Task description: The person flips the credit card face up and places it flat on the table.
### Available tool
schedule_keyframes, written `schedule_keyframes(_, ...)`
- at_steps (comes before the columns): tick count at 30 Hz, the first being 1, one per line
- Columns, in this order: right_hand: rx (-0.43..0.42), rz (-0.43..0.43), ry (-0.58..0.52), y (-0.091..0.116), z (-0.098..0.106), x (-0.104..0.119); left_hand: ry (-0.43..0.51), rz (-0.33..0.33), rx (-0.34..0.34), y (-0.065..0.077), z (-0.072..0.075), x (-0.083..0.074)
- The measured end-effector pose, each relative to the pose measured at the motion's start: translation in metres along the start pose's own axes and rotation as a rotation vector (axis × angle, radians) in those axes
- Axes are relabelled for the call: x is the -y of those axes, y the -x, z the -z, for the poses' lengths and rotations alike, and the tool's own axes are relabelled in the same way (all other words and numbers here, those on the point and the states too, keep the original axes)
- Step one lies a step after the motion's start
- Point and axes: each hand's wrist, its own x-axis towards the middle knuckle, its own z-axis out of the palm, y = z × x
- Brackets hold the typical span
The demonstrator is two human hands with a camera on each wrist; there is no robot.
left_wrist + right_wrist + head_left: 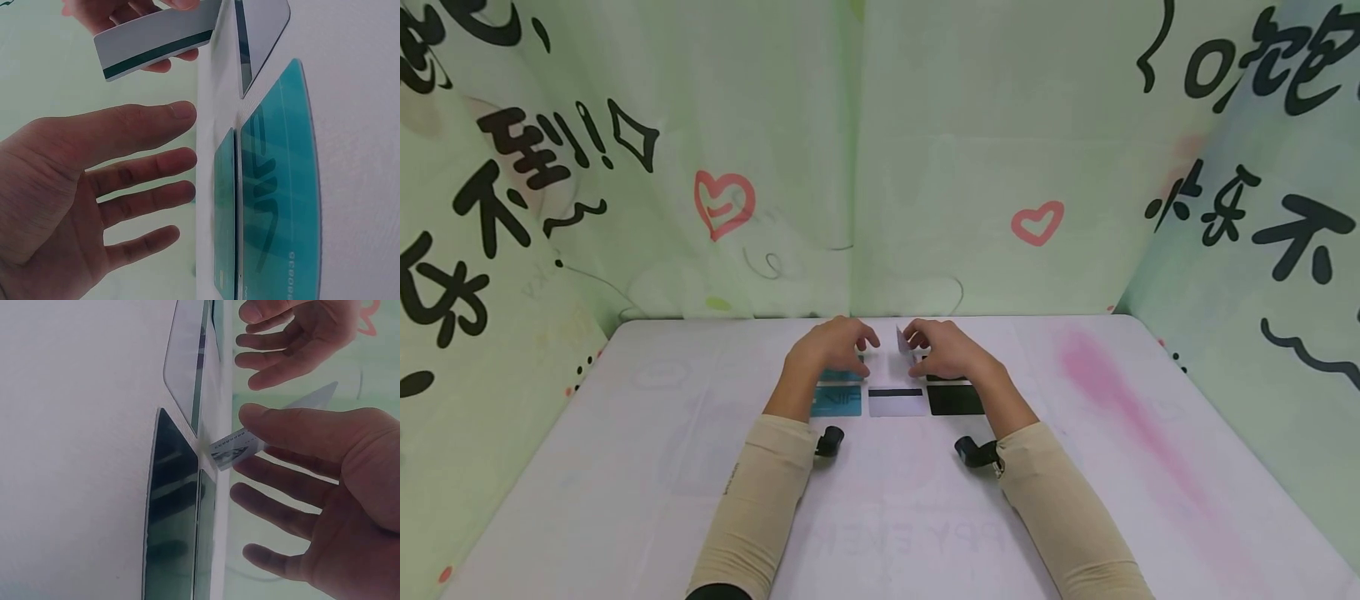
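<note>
My right hand [951,350] pinches a pale silver card [156,44] with a dark stripe between thumb and fingers, tilted up off the table. In the right wrist view, printed digits show on the card's other face [232,450]. My left hand [837,346] hovers over two teal cards, its fingers spread and holding nothing; the nearer teal card [837,402] bears large dark letters, and the farther one [225,212] is partly hidden by the hand. Between the hands lies another silver striped card [897,404]. Beneath the right hand are a dark green card [955,400] and another dark card behind it.
The cards lie in two rows near the far edge of a white table [887,517]. A pale green curtain [865,167] with black writing and red hearts encloses the back and sides. Black wrist cameras [829,442] sit by both sleeves.
</note>
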Motion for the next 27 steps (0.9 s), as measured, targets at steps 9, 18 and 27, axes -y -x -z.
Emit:
schedule_keyframes(9,-0.009,-0.003,0.005,-0.0011,-0.0008,-0.0001,-0.005,-0.003,-0.001,-0.0003,-0.0011,0.0008)
schedule_keyframes(18,-0.025,-0.007,0.006,0.0003,0.0005,0.0023,0.001,0.004,-0.008,0.001,0.0,-0.0006)
schedule_keyframes(27,-0.032,-0.002,0.005,-0.0004,0.0004,0.002,0.012,0.003,-0.017,0.0012,0.0008,-0.0015)
